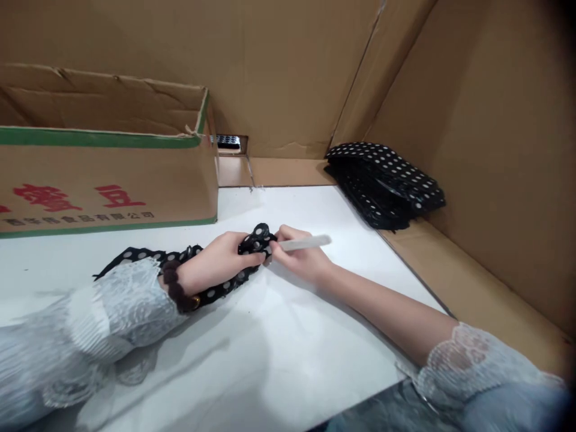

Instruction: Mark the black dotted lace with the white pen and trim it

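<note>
My left hand (225, 257) is closed around a gathered end of a black fabric piece with white polka dots (258, 236). The rest of that fabric trails to the left, beneath my wrist and over the white tabletop. In my right hand (299, 257) is a slim white stick (306, 242), held in a pinch, its blunt outer end pointing right. The stick's other end meets the bunched fabric; whether it goes inside a fold is hidden by my fingers. Both hands are close together over the tabletop.
A large cardboard box (108, 165) with green edges and red lettering stands open at the left. A stack of black polka-dot fabric pieces (384, 180) lies at the back right. Cardboard walls (288, 72) enclose the white tabletop (315, 348) behind and to the right.
</note>
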Tool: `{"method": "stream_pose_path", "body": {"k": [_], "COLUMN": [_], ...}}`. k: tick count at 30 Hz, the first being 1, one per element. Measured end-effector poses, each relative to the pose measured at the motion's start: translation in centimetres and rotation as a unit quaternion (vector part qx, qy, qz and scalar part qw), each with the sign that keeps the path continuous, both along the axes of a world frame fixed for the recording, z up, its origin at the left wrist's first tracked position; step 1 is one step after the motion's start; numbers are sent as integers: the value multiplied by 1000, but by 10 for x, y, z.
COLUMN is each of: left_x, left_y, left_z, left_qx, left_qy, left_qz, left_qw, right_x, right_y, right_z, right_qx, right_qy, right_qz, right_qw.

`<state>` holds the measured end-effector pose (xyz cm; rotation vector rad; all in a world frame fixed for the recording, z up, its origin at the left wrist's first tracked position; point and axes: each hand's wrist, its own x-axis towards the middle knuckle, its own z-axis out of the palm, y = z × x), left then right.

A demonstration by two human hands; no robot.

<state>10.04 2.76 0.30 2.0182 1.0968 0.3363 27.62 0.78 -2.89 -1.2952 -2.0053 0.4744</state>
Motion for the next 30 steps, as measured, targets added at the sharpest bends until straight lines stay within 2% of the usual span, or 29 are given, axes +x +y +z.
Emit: {"method": "stream_pose_path", "body": {"k": [6,8,11,14,17,21,25,30], "left_x": [-1,-2,-3,-2,3,9,10,8], "left_y": [3,3,5,7,8,8,7,8], "left_z": [1,0,-3,-3,-5,-13,-16,-12], "left_qx": [80,112,189,242,216,163,121,93], "left_qy": [82,107,126,83,13,-44,-79,-92], "left_qz": [-64,-59,-46,-58,-53,-19,-35,-59], "left_qw": [991,986,973,965,975,985,989,990], "right_x": [13,15,13,10,10,10,9,8], "right_y": [-4,-4,-4,-4,-8,-11,-12,-17], "right_z": [23,28,24,12,5,4,5,8], "right_qx": [-142,-147,-118,-87,-93,-72,-57,-41], "right_qy": [93,132,177,174,189,232,238,216], "right_qz": [42,57,68,18,-7,-19,-40,-15], "right_qw": [985,979,975,981,978,970,969,975]}}
